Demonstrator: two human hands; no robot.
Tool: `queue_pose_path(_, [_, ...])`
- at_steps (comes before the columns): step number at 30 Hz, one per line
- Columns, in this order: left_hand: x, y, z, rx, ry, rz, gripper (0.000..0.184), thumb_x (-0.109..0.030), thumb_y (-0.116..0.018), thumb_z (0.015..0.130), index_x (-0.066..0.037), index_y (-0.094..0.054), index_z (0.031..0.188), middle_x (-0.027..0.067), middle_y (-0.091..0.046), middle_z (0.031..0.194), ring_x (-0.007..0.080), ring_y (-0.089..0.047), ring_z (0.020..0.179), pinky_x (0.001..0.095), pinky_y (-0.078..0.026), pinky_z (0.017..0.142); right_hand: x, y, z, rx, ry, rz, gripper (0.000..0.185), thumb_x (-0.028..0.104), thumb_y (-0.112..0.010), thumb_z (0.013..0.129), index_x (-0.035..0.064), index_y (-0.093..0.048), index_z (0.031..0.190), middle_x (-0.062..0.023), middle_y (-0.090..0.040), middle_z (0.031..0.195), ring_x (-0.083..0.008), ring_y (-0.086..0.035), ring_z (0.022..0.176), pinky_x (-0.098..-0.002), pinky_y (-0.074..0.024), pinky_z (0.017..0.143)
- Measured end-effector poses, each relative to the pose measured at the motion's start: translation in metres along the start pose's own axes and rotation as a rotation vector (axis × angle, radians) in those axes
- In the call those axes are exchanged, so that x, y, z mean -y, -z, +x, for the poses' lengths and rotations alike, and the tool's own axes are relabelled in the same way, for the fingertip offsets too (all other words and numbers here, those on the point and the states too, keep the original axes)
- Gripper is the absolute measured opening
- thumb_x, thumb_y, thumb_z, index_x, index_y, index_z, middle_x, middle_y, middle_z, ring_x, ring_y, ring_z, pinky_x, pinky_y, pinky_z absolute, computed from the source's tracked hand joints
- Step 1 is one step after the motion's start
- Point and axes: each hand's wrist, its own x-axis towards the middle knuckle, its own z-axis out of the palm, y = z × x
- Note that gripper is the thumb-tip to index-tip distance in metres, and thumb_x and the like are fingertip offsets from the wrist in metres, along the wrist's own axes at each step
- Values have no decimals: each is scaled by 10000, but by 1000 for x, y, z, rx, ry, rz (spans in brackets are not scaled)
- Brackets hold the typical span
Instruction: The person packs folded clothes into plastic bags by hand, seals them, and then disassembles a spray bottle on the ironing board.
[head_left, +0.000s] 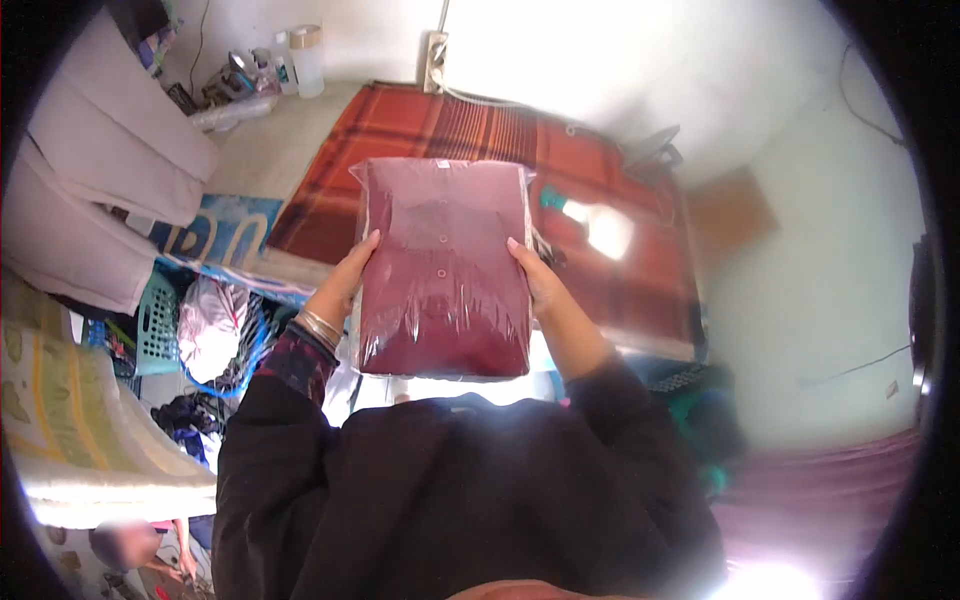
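Observation:
A folded maroon button-front shirt in a clear plastic bag [445, 290] is held up in front of my chest, its buttons facing me. My left hand [345, 275] grips its left edge, thumb on the front and the other fingers hidden behind. On the opposite edge, my right hand [537, 275] holds it the same way. Behind the package lies a red-orange plaid cloth [330, 185] spread over the table. A spray bottle with a green top [603, 230] rests on that cloth, to the right of the package.
An iron [655, 150] stands at the cloth's far right. Bottles [306, 60] line the back left, near a wall socket [435, 62]. Pale clothes [110, 150] hang at left above a teal basket [158, 325]. Another person [150, 550] is at lower left.

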Motion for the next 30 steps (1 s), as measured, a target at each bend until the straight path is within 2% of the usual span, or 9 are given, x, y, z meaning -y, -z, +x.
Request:
queue_pose_path(4, [-72, -17, 7, -48, -291, 182, 727, -414, -619, 886, -28, -321, 1426, 94, -501, 1332, 194, -476, 1225, 344, -367, 1044, 60, -49, 11, -7, 338, -240, 757, 183, -712, 818, 53, -274, 1421, -125, -485, 1306, -248, -499, 1185, -393, -416, 1003])
queue_pose_path(6, [-97, -7, 35, 54, -695, 283, 716, -359, -614, 890, -16, -292, 1430, 93, -508, 1318, 194, -498, 1197, 338, -380, 1030, 82, -55, 28, 13, 457, -332, 893, 165, -788, 723, 48, -243, 1421, -120, -479, 1297, -243, -483, 1188, -394, -406, 995])
queue_pose_path(12, [-104, 64, 95, 229, -732, 483, 736, -203, -708, 823, -6, -306, 1407, 112, -520, 1288, 208, -501, 1186, 351, -395, 1014, 100, -61, 53, 113, 430, -742, 642, 141, -791, 729, -5, -482, 1273, -125, -634, 1085, -235, -591, 1045, -390, -463, 927])
queue_pose_path(15, [-86, 98, 105, -44, -1245, 1422, 719, -265, -703, 841, -14, -337, 1406, 122, -541, 1278, 209, -527, 1164, 355, -412, 1006, 65, -49, 31, -49, 300, -781, 544, 124, -743, 783, -9, -504, 1253, -133, -651, 1035, -236, -607, 1030, -409, -480, 910])
queue_pose_path(19, [-49, 176, 133, 363, -418, 600, 737, -529, -544, 860, -25, -406, 1380, 125, -548, 1270, 235, -532, 1150, 411, -410, 1010, 63, -35, 19, 74, 202, -560, 615, 180, -729, 803, -5, -442, 1315, -157, -585, 1153, -248, -551, 1119, -438, -434, 970])
queue_pose_path(24, [-128, 74, 97, 361, -9, 45, 831, -702, -364, 883, -39, -419, 1381, 133, -510, 1316, 262, -508, 1192, 458, -400, 1024, 114, -32, 44, 714, 87, -35, 709, 249, -712, 830, 1, -363, 1394, -188, -502, 1300, -262, -480, 1231, -474, -376, 1045])
queue_pose_path(25, [-130, 70, 116, 426, 113, 28, 762, -616, -450, 895, -32, -412, 1382, 138, -494, 1342, 248, -505, 1214, 447, -420, 1014, 120, -34, 57, 646, 75, -33, 727, 263, -709, 835, 2, -348, 1410, -194, -485, 1329, -265, -466, 1253, -481, -364, 1060])
queue_pose_path(27, [-130, 66, 122, 427, 132, 69, 763, -611, -459, 888, -31, -411, 1382, 138, -495, 1341, 247, -505, 1214, 445, -419, 1015, 125, -48, 102, 108, 16, -370, 914, 415, -732, 796, 37, -243, 1469, -213, -374, 1419, -285, -390, 1319, -488, -302, 1098])
queue_pose_path(30, [-133, 69, 114, 418, 81, 149, 766, -603, -472, 878, -30, -410, 1383, 138, -496, 1339, 246, -505, 1214, 443, -417, 1016, 121, -59, 122, -150, 55, -520, 904, 415, -728, 800, 38, -247, 1467, -209, -381, 1411, -283, -396, 1311, -483, -309, 1090])
